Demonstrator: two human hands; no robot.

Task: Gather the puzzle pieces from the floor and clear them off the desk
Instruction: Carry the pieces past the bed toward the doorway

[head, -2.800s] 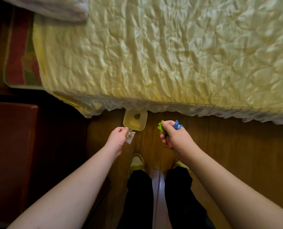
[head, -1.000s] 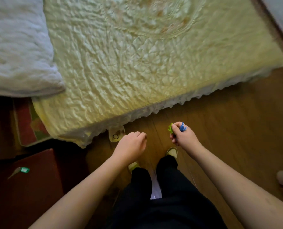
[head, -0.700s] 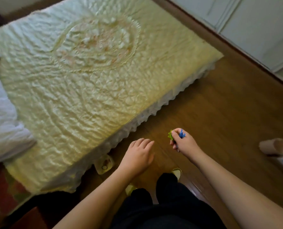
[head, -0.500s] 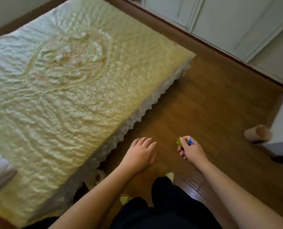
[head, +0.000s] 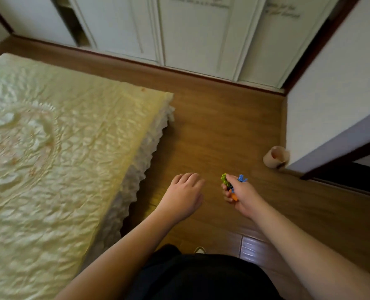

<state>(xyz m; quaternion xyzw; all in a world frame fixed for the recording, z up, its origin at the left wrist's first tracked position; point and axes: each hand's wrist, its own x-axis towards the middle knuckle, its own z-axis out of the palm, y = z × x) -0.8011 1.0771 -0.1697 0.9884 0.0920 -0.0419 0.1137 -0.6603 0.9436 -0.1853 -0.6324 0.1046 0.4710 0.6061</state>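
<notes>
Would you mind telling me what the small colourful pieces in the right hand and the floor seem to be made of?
Small green, blue and orange pieces held in the right hand: probably moulded plastic, judging by saturated colours. Brown floor: wood or wood-look laminate, showing grain lines and slight sheen.

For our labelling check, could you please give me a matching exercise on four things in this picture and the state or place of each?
Things:
1. right hand
2. left hand
3. cardboard tube
4. bedspread

States or places:
A. on the floor by the white wall corner
B. pale yellow, covering the bed
C. grips the puzzle pieces
D. holds nothing, palm down

Pairs: 1-C, 2-D, 3-A, 4-B
</notes>
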